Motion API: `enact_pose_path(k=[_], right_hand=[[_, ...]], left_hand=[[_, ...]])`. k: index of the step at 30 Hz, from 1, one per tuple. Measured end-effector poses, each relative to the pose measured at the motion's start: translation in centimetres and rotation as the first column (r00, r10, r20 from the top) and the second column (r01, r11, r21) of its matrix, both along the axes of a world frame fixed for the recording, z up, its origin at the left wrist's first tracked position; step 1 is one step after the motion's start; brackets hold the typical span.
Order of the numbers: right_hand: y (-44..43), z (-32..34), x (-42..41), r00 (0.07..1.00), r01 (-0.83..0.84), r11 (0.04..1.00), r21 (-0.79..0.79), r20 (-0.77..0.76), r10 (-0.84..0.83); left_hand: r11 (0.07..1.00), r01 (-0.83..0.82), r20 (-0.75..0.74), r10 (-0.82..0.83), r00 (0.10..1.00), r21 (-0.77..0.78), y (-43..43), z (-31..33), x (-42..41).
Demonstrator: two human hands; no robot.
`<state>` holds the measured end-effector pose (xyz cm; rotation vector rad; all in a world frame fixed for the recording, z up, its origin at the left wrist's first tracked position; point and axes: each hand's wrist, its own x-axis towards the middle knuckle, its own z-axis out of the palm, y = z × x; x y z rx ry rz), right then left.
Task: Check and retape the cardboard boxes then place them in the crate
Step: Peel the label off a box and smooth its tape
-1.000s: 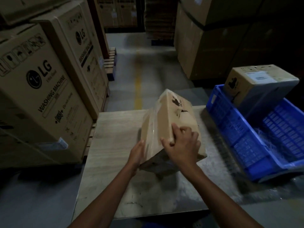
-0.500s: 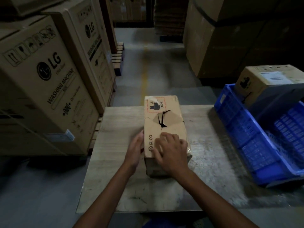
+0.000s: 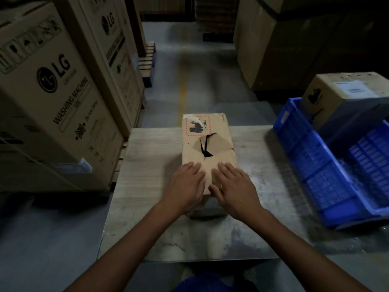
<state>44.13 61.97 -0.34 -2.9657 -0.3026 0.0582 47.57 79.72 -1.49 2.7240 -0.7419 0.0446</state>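
Head camera looks down on a long cardboard box lying flat in the middle of a table. The box points straight away from the person, with one short end close to them and the other short end at the far edge of the table. Its top is ripped: a torn hole with a dark gap sits in the middle, and a red sticker is past it at the far end. Both hands lie on the near end of the top, side by side. The left hand is on the left half and the right hand is on the right half. The fingers are straight and flat and close together, pressing down, and they hold nothing. The torn hole is just in front of the fingertips, so I think the hands only need to slide forward along the box to push the flaps shut. I see no tape anywhere in the picture. A blue crate sits tipped just off the right side of the table, so the right hand is the nearer one to it. A second box is already at the far end of the crate. Big washing machine boxes stand on the left, close to the table.
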Motion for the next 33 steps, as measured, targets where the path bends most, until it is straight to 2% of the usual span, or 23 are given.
enact_pose_path(k=[4, 7, 11, 14, 18, 22, 25, 27, 30, 33], right_hand=[[-0.7, 1.8, 2.3, 1.0, 0.013, 1.0, 0.024, 0.002, -0.013], [-0.7, 1.2, 3.6, 0.997, 0.032, 0.998, 0.054, -0.065, -0.028], [-0.9, 0.2, 4.5, 0.997, 0.051, 0.997, 0.062, -0.052, -0.048], [-0.5, 1.2, 5.5, 0.996, 0.072, 0.994, 0.083, -0.065, -0.067], [-0.2, 1.3, 5.2, 0.996, 0.094, 0.987, 0.128, -0.02, -0.093], [-0.1, 1.3, 3.5, 0.994, 0.108, 0.979, 0.172, -0.039, -0.103], [0.1, 0.5, 2.7, 0.997, 0.078, 0.987, 0.138, -0.003, -0.078], [0.4, -0.2, 2.2, 0.999, 0.022, 0.997, 0.069, 0.032, -0.024], [0.5, -0.7, 2.5, 0.999, -0.023, 1.0, 0.01, -0.038, 0.024], [0.2, -0.2, 3.8, 0.981, -0.036, 0.998, 0.056, -0.186, 0.045]], left_hand=[[0.999, -0.003, -0.05, 0.006, 0.999, 0.051, -1.1, 0.2, 1.9], [0.991, -0.043, -0.103, 0.056, 0.993, 0.128, -1.8, -0.4, 3.0], [0.977, -0.051, -0.159, 0.086, 0.984, 0.208, -2.5, 0.3, 3.6], [0.985, -0.098, -0.174, 0.123, 0.977, 0.144, -2.7, 0.9, 3.4], [0.988, -0.153, -0.113, 0.147, 0.983, -0.038, -2.3, 1.7, 1.7], [0.991, -0.132, -0.037, 0.133, 0.99, 0.011, -1.9, 2.3, 0.0], [0.989, -0.12, -0.053, 0.125, 0.991, 0.09, -1.1, 1.6, -0.4], [0.984, -0.107, -0.116, 0.124, 0.985, 0.145, -0.8, 1.2, -0.5], [0.98, -0.081, -0.141, 0.108, 0.984, 0.183, -1.1, 1.1, -0.2], [0.968, -0.066, -0.091, 0.09, 0.992, 0.244, -1.4, 1.3, 0.4]])
